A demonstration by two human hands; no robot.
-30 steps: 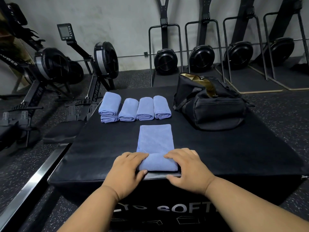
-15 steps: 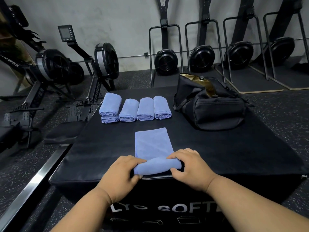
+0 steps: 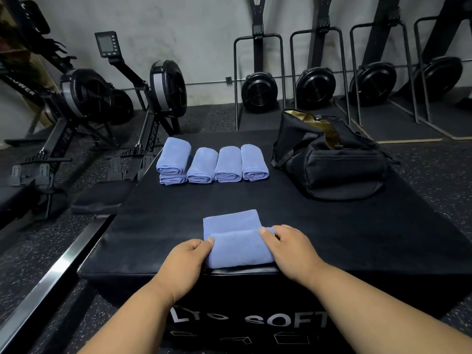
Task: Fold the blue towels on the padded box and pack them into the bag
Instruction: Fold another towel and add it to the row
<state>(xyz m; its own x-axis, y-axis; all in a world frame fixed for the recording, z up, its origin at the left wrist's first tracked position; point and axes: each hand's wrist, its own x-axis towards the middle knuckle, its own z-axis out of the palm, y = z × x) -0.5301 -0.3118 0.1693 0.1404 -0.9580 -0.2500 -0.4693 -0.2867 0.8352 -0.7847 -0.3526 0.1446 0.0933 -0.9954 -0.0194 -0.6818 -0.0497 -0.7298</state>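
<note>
Since the earlier frames the fold has grown: the towel [image 3: 238, 241] at the near edge of the box [image 3: 332, 238] now shows a wider doubled flap over a shorter flat strip behind it, and both hands have slid out to its two ends.

Left hand [image 3: 187, 261] sits at the towel's left end, thumb on top of the flap, its other fingers hidden beneath or behind the cloth — it pinches that end. Right hand [image 3: 291, 251] mirrors it at the right end, thumb pressed on the flap's upper corner, fingers curled down the side; it too grips the towel. Both forearms run in from the bottom of the frame, their elbows cut off.

Toward upper centre, folded towels [image 3: 214, 163] lie in a row on the box's far side; the leftmost is stacked on another, of which only the front edge shows. Just right of the row stands the black bag [image 3: 337, 164], mouth open with a gold lining; its inside cannot be seen.

White lettering on the box's front is partly covered by the arms. Rowing machines [image 3: 102, 98] fill the upper left — partly cut off.
</note>
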